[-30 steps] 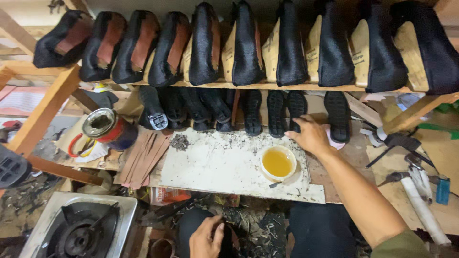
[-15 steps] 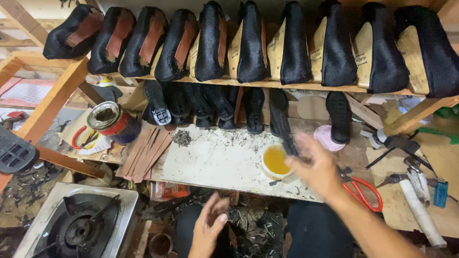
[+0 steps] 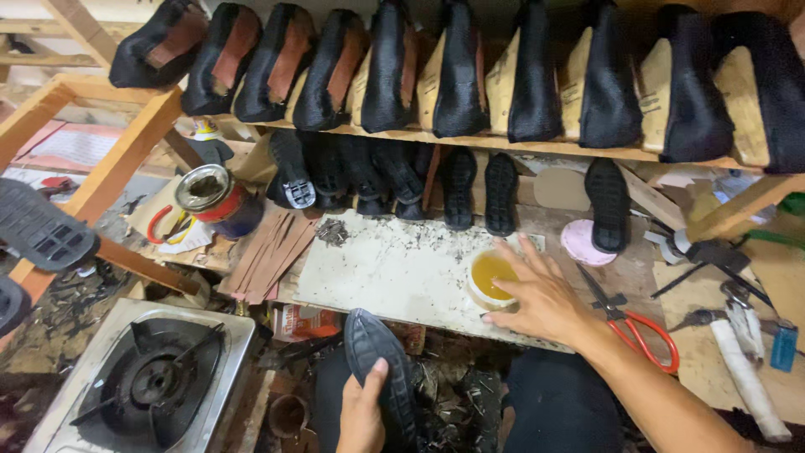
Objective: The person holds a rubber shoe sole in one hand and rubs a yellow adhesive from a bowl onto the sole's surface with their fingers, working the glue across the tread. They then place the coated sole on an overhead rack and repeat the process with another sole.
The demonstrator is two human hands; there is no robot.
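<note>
My left hand holds a black shoe sole low in front of me, below the edge of the bench. The fingers are closed around the lower part of the sole and the thumb lies on top of it, so the tread side faces up to the camera. My right hand rests on the bench with the fingers spread and a little bent. It touches the right side of a small white cup that has yellow liquid inside, but I cannot tell if the fingers really grip the cup or only lie against it.

The cup stands on a pale, dirty board that covers the middle of the bench. Just right of my right wrist lie scissors with red handles. Behind them, a round pink disc lies flat, and a single black sole touches it from above. More black soles stand in a row at the back of the bench, under a wooden shelf that carries black shoe uppers on wooden lasts. At the left, an open metal can lies tilted on some papers, near a stack of brown strips. A gas stove is at the lower left.
</note>
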